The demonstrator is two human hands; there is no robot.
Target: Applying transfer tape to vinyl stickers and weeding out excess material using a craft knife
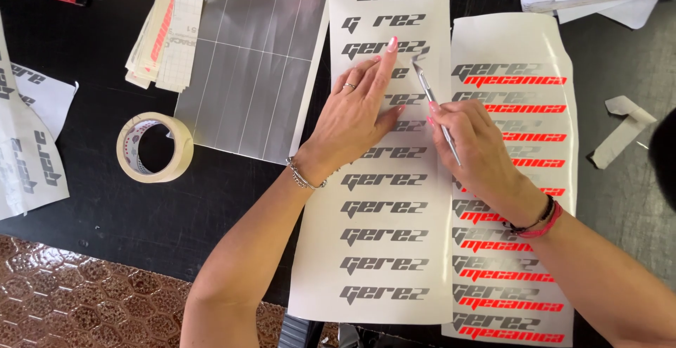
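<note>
My left hand (360,105) lies flat on a long white sticker sheet (384,179) printed with rows of grey lettering, its index finger stretched toward the top rows. My right hand (473,137) holds a thin metal weeding tool (431,98) like a pen. The tool's tip touches a small lifted piece of grey vinyl beside my left fingertip. A second white sheet (514,52) with grey and red lettering lies to the right, partly under my right hand.
A roll of beige masking tape (155,147) sits on the black table at left. A silver vinyl sheet (246,66) lies behind it, with a stack of sticker strips (165,31). Paper scraps (623,126) lie at right; more printed sheets (28,144) at far left.
</note>
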